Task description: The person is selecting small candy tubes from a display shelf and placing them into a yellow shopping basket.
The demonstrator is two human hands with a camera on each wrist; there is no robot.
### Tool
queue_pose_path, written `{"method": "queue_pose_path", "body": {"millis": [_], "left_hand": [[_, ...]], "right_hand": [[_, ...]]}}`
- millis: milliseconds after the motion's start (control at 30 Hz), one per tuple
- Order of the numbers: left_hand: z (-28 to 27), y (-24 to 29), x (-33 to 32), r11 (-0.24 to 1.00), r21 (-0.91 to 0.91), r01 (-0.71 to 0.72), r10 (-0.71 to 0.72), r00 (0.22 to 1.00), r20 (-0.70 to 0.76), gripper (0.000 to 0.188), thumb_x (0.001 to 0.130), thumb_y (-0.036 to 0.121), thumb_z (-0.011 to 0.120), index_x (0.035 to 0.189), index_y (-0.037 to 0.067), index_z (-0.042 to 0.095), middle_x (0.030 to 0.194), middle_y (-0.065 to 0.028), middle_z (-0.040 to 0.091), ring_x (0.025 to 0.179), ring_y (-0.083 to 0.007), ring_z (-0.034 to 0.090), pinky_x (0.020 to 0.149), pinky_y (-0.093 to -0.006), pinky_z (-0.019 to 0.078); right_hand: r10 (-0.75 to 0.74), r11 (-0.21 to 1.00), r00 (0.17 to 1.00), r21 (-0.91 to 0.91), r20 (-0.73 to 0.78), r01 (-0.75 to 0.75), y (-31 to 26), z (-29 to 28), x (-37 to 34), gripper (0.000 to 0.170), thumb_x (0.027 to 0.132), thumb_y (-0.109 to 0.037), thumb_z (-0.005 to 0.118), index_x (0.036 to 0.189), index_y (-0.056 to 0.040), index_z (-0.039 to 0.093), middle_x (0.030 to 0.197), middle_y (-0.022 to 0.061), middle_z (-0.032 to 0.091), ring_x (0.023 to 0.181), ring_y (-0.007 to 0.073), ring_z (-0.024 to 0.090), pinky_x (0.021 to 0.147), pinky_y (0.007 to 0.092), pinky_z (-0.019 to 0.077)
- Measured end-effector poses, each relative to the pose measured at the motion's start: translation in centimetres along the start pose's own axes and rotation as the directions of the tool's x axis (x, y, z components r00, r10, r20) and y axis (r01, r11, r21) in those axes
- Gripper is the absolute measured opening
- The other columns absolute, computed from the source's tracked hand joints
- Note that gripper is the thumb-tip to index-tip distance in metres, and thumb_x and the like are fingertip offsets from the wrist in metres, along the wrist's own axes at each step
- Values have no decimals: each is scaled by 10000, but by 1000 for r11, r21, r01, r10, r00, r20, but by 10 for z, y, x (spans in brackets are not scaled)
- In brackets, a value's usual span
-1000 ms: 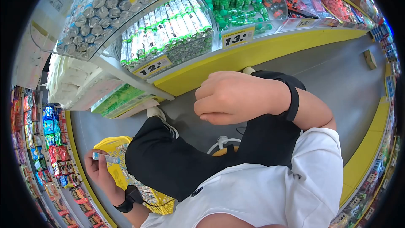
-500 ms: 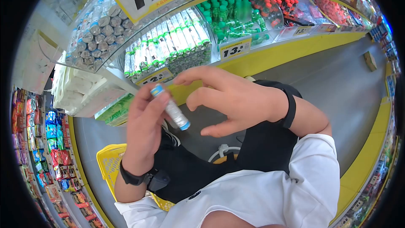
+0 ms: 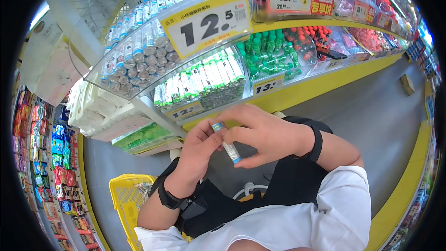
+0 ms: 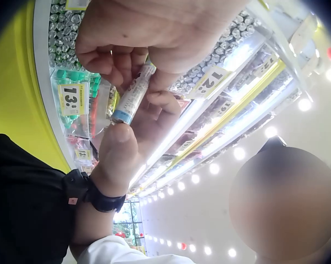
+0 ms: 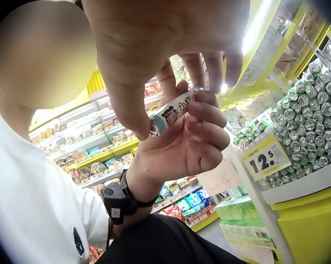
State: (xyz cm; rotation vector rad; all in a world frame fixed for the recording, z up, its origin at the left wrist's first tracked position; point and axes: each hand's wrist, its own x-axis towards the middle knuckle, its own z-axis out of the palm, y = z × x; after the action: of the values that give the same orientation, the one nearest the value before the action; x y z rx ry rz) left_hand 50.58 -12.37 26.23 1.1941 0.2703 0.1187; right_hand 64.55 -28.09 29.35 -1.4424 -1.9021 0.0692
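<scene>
A wrapped candy roll (image 3: 231, 151) with blue ends is held between both hands in front of the lap. My left hand (image 3: 196, 152) pinches its upper part between thumb and fingers. From the other side my right hand (image 3: 269, 135) has its thumb at the lower blue end and its fingers bent along the roll. In the left wrist view the right thumb presses against the blue end of the candy roll (image 4: 133, 96). Printed characters and a small cartoon face show on the wrapper of the roll (image 5: 174, 114) in the right wrist view.
A yellow basket (image 3: 131, 179) with wrapped rolls in it stands on the floor at left. Ahead, a clear shelf bin (image 3: 134, 60) of similar blue-ended rolls sits behind a price card (image 3: 206, 24). Green-capped bottles (image 3: 269, 51) fill the bin beside it. Snack shelves line the left.
The left hand has come up from beside the basket with the candy roll to the right hand. The right hand first opened its fingers, then took hold of the roll. The head view has shifted.
</scene>
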Motion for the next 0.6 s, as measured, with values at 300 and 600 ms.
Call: {"method": "queue_pose_path", "body": {"millis": [300, 600], "left_hand": [[-29, 9, 2, 877, 307, -370, 429, 890, -154, 387, 956, 139, 508, 1329, 90, 417, 1209, -56, 499, 1010, -139, 557, 784, -270, 438], [-39, 28, 4, 648, 482, -589, 755, 578, -310, 732, 891, 67, 532, 1528, 133, 177, 1516, -96, 245, 1249, -274, 447, 866, -331, 458]], "right_hand": [[9, 998, 1000, -57, -20, -11, 3, -1, 4, 483, 687, -272, 809, 1061, -95, 559, 1270, 179, 493, 1097, 364, 535, 901, 454, 442], [-64, 974, 997, -222, -46, 53, -18, -58, 38, 513, 677, -282, 820, 1098, -110, 583, 1277, 179, 521, 1101, 356, 557, 900, 456, 457]]}}
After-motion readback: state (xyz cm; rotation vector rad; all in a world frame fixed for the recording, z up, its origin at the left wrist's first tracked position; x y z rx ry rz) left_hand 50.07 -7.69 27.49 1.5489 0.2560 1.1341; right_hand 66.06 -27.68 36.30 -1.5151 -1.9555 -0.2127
